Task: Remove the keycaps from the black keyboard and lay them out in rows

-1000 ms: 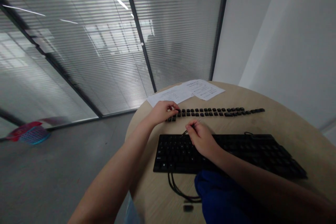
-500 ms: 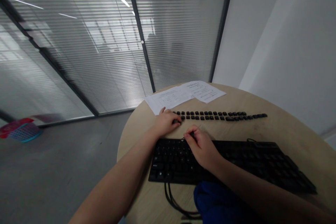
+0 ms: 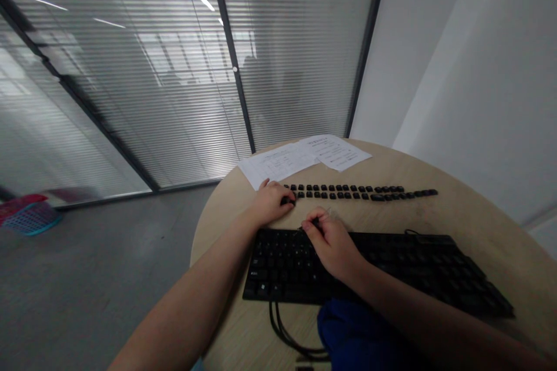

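My left hand rests on the table past the keyboard's far left corner, its fingers closed around a black keycap at the left end of the nearer row of loose keycaps. Over the upper left part of the black keyboard, my right hand pinches what looks like a keycap puller, with a dark grip and thin wire ends. Pale key sockets show among the keys near this hand. The right forearm covers part of the keyboard's middle.
Printed sheets of paper lie at the round table's far edge. A black cable loops in front of the keyboard, beside blue cloth. A plastic basket stands on the floor at left, before a glass partition with blinds.
The view has shifted slightly, moving everything a little to the left in the picture. Both hands keep nearly the same positions and grips.
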`<control>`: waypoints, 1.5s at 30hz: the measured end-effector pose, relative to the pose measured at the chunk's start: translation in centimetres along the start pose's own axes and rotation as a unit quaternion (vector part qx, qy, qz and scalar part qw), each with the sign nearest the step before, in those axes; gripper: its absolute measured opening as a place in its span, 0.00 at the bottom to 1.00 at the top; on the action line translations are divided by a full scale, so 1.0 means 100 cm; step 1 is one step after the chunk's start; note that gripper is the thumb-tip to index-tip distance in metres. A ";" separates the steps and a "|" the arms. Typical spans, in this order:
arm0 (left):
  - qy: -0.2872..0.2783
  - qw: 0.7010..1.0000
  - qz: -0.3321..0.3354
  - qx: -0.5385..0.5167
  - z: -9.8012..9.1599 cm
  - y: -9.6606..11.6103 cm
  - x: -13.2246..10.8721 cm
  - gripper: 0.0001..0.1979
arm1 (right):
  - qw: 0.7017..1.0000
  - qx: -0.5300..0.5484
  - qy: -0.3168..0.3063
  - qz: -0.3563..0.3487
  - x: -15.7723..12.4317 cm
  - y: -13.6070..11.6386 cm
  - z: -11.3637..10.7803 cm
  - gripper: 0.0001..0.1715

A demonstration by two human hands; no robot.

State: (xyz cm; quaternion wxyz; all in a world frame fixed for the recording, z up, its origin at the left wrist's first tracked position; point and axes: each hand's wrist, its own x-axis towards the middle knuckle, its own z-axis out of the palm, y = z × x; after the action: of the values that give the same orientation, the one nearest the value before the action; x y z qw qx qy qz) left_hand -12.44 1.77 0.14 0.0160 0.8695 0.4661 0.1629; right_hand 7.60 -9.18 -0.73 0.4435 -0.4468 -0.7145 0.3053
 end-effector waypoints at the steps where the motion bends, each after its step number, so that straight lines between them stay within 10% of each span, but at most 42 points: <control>1: 0.007 1.000 0.002 -0.008 -0.002 -0.001 0.000 0.06 | 1.000 0.000 0.000 0.000 0.000 0.001 0.000 0.09; 8: 0.086 0.991 0.038 -0.091 -0.024 0.001 -0.004 0.05 | 0.999 0.038 0.033 0.011 0.006 -0.004 -0.008 0.08; 21: -0.192 0.941 0.212 -0.179 -0.004 0.069 -0.011 0.16 | 0.935 0.215 0.256 -0.117 0.028 -0.078 -0.114 0.15; 39: -0.275 0.895 0.220 -0.275 -0.007 0.071 -0.012 0.17 | 0.941 0.239 0.212 -0.110 0.015 -0.084 -0.102 0.15; 45: -0.249 0.909 0.214 -0.256 -0.005 0.074 -0.013 0.18 | 0.980 0.184 0.042 -0.067 0.007 -0.079 -0.087 0.19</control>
State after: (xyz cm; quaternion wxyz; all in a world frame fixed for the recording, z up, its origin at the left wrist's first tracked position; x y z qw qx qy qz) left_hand -7.33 -3.53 1.60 0.3180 0.9268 0.1922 0.0544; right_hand 12.45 -11.47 9.71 0.5669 -0.3211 -0.6551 0.3825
